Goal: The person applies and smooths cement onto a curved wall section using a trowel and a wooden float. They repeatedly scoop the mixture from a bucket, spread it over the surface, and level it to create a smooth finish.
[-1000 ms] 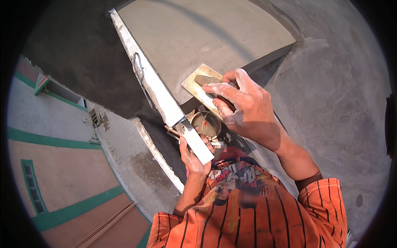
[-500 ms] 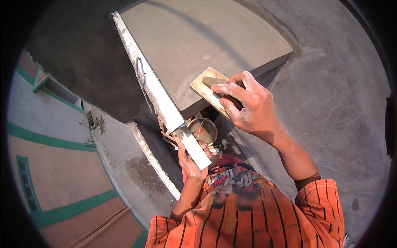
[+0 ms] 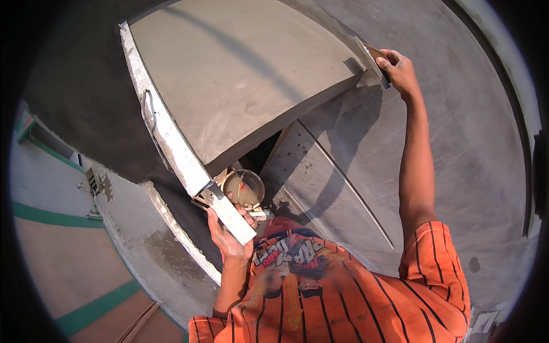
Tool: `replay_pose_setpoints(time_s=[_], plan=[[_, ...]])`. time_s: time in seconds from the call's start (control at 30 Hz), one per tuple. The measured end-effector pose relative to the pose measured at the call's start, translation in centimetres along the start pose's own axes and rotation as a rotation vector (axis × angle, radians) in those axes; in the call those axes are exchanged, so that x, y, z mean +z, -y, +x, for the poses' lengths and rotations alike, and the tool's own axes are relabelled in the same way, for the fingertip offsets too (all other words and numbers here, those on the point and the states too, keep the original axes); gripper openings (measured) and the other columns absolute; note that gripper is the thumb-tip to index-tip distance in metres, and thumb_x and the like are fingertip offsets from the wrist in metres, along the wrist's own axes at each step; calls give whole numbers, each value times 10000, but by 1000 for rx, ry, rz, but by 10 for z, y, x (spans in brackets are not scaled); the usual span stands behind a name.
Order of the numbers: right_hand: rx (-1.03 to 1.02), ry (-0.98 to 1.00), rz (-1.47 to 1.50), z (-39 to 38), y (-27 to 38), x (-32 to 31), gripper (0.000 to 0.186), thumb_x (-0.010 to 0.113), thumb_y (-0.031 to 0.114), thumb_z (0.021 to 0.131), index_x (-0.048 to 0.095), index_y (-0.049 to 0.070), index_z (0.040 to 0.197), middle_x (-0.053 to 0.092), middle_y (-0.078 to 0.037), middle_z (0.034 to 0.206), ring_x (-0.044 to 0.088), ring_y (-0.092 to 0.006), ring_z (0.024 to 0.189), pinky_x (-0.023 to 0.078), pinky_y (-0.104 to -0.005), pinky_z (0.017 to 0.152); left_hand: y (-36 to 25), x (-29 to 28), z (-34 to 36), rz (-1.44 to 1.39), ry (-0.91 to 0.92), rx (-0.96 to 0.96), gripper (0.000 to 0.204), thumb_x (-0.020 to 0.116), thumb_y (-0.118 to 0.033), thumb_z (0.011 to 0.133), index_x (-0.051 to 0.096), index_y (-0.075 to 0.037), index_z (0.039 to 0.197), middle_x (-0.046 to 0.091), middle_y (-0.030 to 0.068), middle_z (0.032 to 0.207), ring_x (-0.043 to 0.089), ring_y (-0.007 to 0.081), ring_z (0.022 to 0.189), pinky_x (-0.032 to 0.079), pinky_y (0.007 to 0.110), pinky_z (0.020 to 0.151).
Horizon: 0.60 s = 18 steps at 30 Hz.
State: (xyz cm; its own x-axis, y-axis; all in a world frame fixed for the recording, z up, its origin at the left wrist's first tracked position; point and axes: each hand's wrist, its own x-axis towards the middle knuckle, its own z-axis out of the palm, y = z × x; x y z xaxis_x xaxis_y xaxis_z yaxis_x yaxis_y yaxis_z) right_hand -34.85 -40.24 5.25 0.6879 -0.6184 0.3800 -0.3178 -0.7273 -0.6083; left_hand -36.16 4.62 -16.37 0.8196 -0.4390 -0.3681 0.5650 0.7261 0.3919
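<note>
My right hand (image 3: 398, 71) is stretched far out to the right, its fingers closed on the handle of a plastering float (image 3: 373, 62). The float is tilted on edge where the far right corner of a grey plastered slab (image 3: 240, 63) meets the wall. Low in the middle, my left hand (image 3: 230, 235) is wrapped round a short white block (image 3: 233, 218). That block touches the near end of a long white board (image 3: 163, 111), which runs along the slab's left edge. A bent metal rod (image 3: 150, 114) lies against the board's side.
Below the slab's front edge stands a round bucket (image 3: 257, 186) with a wet grey mix inside. A smooth grey wall (image 3: 457, 131) rises on the right. A thin straight rod (image 3: 343, 180) lies along it. To the left is a building wall with green bands (image 3: 57, 218).
My right hand has carried the float from the slab's near corner out to its far right corner, turning it on edge. My left hand keeps its hold on the white block.
</note>
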Motion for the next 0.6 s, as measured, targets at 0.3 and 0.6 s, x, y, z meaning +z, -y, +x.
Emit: replay_pose_setpoints(time_s=[0.3, 0.6], plan=[[47, 111, -213, -1, -33, 1, 345, 675, 201, 854, 657, 0, 1134, 702, -94, 980, 628, -156, 866, 477, -310, 806, 4, -2, -4, -51, -38, 10, 609, 290, -562, 987, 507, -66, 1265, 555, 62, 776, 538, 189, 601, 455, 319, 542], [-195, 410, -82, -30, 87, 65, 443, 689, 226, 834, 624, -5, 1207, 692, -162, 1076, 658, -259, 1003, 484, -363, 900, 1, -4, 0, -36, 29, 63, 592, 270, -545, 993, 503, -59, 1238, 557, 64, 775, 535, 173, 589, 462, 309, 539]])
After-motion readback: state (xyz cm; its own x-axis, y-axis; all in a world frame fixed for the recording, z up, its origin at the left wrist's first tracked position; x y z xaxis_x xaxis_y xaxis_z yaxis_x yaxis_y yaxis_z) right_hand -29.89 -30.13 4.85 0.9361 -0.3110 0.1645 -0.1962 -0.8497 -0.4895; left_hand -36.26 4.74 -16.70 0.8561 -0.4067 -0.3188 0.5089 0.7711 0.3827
